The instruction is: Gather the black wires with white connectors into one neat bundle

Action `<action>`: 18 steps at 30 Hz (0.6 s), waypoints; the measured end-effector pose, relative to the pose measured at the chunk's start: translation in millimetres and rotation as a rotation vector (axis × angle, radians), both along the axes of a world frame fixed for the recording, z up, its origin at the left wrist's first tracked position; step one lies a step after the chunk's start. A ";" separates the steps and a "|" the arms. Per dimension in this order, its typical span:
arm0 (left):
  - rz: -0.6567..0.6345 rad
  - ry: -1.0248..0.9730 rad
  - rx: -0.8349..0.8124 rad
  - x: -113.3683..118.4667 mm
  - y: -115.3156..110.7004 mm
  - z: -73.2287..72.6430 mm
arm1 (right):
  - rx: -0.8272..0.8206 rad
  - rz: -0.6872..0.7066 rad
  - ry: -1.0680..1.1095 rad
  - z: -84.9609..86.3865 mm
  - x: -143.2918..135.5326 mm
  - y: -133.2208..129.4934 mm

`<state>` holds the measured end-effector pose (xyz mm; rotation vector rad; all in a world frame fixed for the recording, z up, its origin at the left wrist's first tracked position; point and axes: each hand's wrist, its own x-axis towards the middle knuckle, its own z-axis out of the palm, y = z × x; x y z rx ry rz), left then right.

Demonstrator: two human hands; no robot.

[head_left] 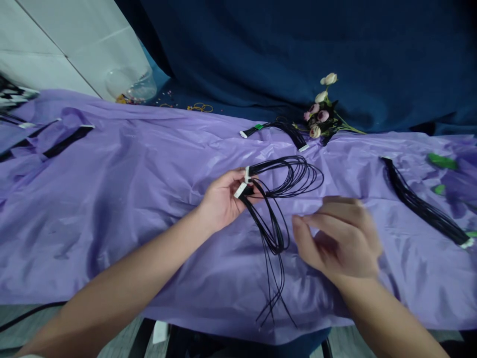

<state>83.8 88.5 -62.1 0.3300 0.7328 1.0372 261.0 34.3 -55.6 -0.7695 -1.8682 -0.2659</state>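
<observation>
My left hand is closed around a wiring harness of thin black wires, holding it at its white connectors above the purple cloth. The wires loop out to the right of the fingers, and several loose ends hang toward the table's front edge. To the right of these loops is my right hand, blurred by motion. Its fingers are curled, with thumb and forefinger brought together. Whatever lies between those fingertips, if anything, is too small to make out.
Purple plastic sheeting covers the table. Another black harness and artificial flowers lie at the back. One more harness rests at right, and others at left. Behind the back edge are a clear plastic cup and rubber bands.
</observation>
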 end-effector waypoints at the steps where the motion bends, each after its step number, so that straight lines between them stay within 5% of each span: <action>1: 0.001 -0.009 -0.006 -0.3 0.1 2.2 | -0.102 0.040 0.015 -3.1 -4.6 -1.7; 6: -0.018 -0.028 -0.020 -1.1 -1.3 8.0 | -0.997 0.246 0.310 -20.4 -27.0 -2.0; 9: -0.022 -0.034 -0.009 -1.2 -3.3 8.4 | -1.379 0.407 0.597 -25.1 -31.5 2.7; 14: -0.055 -0.063 0.029 -1.4 -5.8 7.2 | -1.625 0.516 0.813 -25.9 -31.2 7.8; 18: -0.086 -0.118 0.077 -1.7 -5.5 4.3 | -1.651 0.564 0.802 -23.9 -32.3 7.0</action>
